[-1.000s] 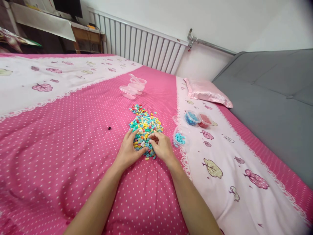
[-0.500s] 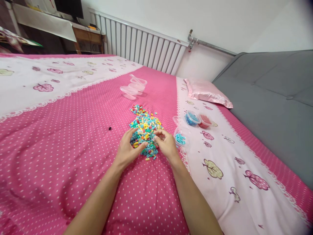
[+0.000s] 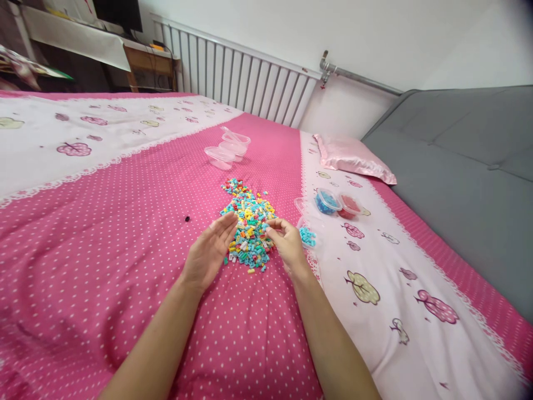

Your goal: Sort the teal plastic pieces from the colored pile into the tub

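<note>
A heap of small toy bricks (image 3: 252,222) in blue, green, yellow, red and white lies on the pink dotted bedspread (image 3: 158,222). At the heap's left edge my left hand (image 3: 211,247) is open, fingers stretched out and palm turned toward the bricks. On the other side, my right hand (image 3: 287,243) pinches a small blue brick (image 3: 265,226) between thumb and forefinger, above the heap. Just beyond the right hand, a clear container holds light-blue bricks (image 3: 307,236); the hand partly hides this container.
Clear tubs of blue bricks (image 3: 327,201) and red bricks (image 3: 348,206) stand at the right. Clear plastic tubs (image 3: 227,150) lie beyond the heap. A small dark object (image 3: 187,219) rests to the left. A pink pillow (image 3: 353,159) lies near the grey headboard (image 3: 458,166).
My left hand has drawn back a little to the left and turned its palm sideways, uncovering more of the heap. My right hand has moved slightly right; a blue brick now shows at its fingertips.
</note>
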The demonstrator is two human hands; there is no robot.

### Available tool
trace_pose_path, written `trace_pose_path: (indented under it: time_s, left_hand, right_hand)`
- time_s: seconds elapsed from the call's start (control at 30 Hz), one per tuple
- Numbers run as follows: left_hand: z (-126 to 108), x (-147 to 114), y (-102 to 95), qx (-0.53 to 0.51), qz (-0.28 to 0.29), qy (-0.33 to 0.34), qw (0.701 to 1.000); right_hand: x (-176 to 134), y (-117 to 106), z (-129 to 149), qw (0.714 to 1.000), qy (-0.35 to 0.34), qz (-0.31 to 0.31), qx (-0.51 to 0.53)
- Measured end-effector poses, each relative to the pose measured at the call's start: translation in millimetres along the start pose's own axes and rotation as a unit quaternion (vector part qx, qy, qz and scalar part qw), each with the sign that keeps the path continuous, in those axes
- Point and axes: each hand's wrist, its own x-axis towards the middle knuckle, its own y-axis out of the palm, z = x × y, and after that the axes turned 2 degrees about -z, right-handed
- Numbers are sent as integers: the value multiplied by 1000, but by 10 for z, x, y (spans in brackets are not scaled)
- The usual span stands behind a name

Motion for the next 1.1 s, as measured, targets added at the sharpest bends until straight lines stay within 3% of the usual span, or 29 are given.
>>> trace_pose_path:
  time_s: [0.2,0.57,0.7,0.93,1.1]
  left_hand:
    - [-69,-15,32,-83,6,-59,995]
    - [-111,-30,24,-128,20,-106,986]
    - [-122,-51,19,-147,57,-148,976]
    - [-105,-70,-4,-208,130,-225,943]
    - [-130,-54,-31,-256,119,-234,930]
  right_hand:
    - [5,5,3,1000,6,0,6]
    - [-2,3,13,1000,-4,-16,-19]
    - [-52,29,75,997,-56,-16,-43]
    - [-252,132,230,969,-195,50,-141]
    - [-249,143,209,969,-200,71,-127]
